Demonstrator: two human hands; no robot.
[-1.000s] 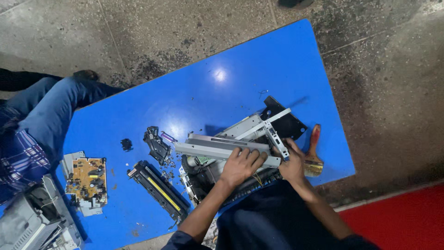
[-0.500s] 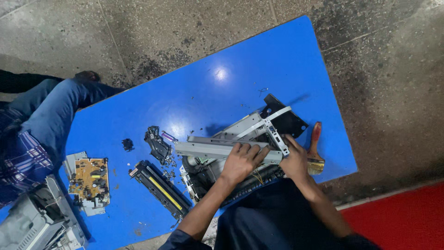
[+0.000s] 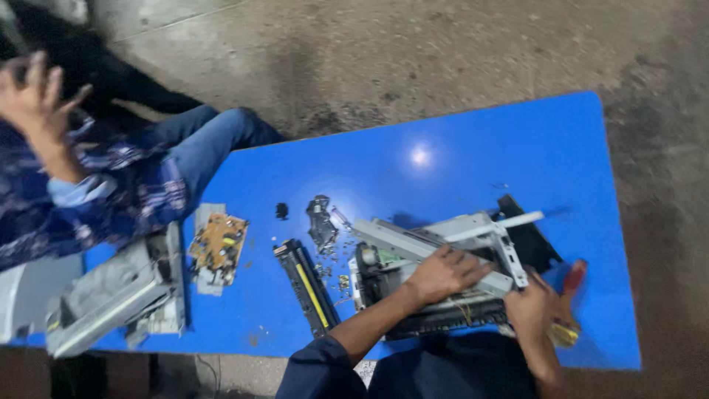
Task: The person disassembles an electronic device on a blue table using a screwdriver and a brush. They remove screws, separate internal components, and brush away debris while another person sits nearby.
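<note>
A partly dismantled grey printer chassis (image 3: 413, 244) lies on the blue table (image 3: 458, 148). My left hand (image 3: 443, 275) rests flat on top of its frame, fingers spread. At the chassis's right end my right hand (image 3: 538, 304) is closed around a red-handled screwdriver (image 3: 573, 278), whose yellow end shows below the hand. A black panel (image 3: 528, 236) sticks out behind the chassis.
A black roller unit with a yellow stripe (image 3: 309, 287), a small black mechanism (image 3: 322, 220), loose screws, a brown circuit board (image 3: 218, 242) and another grey printer part (image 3: 118, 295) lie to the left. A seated person in jeans (image 3: 207, 144) is at the table's left, one hand (image 3: 33, 96) raised.
The view has swung so the table lies more level and the person at left shows more. My hands stay on the chassis and screwdriver.
</note>
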